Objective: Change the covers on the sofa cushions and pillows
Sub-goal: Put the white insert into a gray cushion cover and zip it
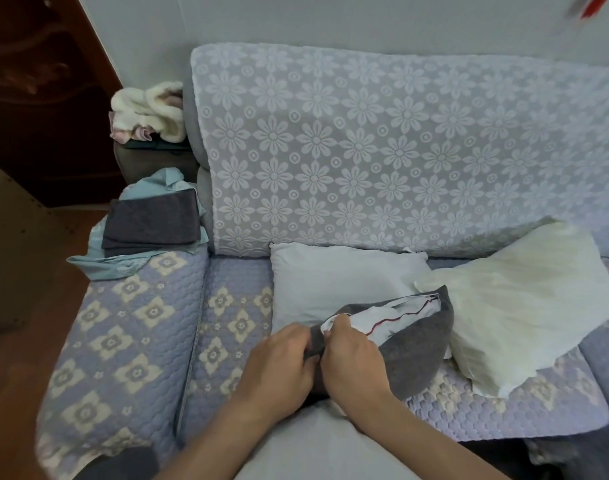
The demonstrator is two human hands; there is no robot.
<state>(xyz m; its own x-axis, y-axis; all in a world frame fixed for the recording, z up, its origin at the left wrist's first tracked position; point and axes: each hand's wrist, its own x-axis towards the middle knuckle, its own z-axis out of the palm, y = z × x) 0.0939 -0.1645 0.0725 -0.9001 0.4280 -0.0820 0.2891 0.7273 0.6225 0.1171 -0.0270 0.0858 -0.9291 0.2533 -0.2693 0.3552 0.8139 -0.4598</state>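
A pillow in a dark grey cover [414, 351] lies on the sofa seat in front of me. Its open edge shows a white insert [393, 318] with a dark red line. My left hand [279, 362] grips the grey cover at the near corner of the opening. Right beside it, my right hand [351, 355] pinches the cover's edge at the white insert. A bare pale grey pillow [330, 282] lies behind my hands. A bare cream pillow [524, 306] leans at the right.
Folded dark grey covers [150, 223] lie on light blue cloth [112, 261] on the left armrest. Fluffy cream items [150, 110] sit on a dark side table. A floral lace throw [382, 150] drapes the backrest. The quilted seat pad [123, 334] reaches left. Another pale cushion [317, 445] lies nearest me.
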